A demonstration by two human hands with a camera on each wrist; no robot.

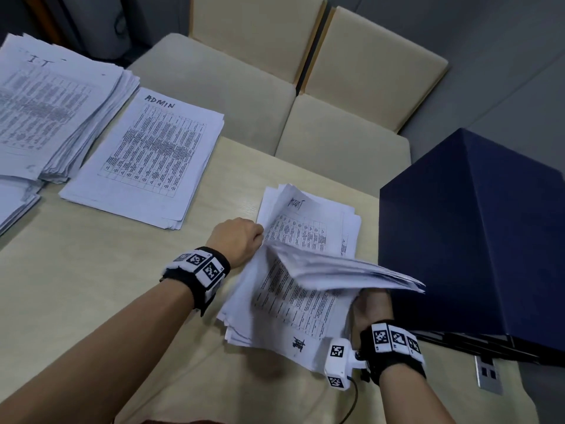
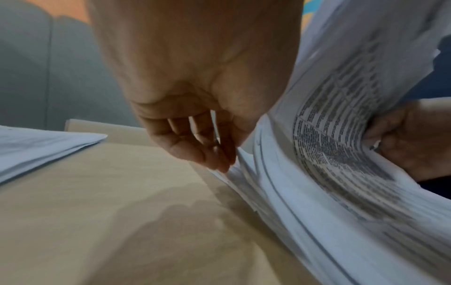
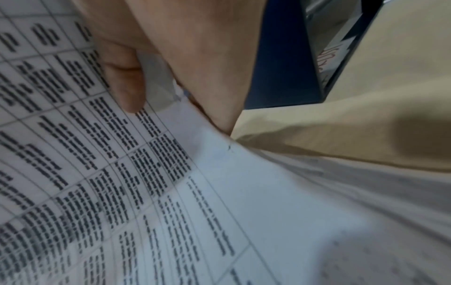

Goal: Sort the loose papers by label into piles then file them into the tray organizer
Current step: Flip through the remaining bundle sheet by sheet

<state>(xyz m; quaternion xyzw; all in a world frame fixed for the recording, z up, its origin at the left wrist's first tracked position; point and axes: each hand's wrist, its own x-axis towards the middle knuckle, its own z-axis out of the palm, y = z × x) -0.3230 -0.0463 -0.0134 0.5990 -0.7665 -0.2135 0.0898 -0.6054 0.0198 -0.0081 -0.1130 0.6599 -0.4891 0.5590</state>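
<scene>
Two sorted piles lie well to the left of the hands: the IT pile [image 1: 46, 108], then the ADMIN pile [image 1: 146, 160]. Left hand [image 1: 237, 241] pinches the near stack's [image 1: 293, 301] left edge with curled fingers [image 2: 195, 152]. Right hand [image 1: 371, 313] grips a lifted sheaf [image 1: 345, 270], thumb on top. Just right of it stands the dark blue tray organizer [image 1: 470, 240].

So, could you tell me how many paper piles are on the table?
4: the IT pile far left, a cut-off pile beneath it, the ADMIN pile beside it, and the pile both hands are lifting.
</scene>
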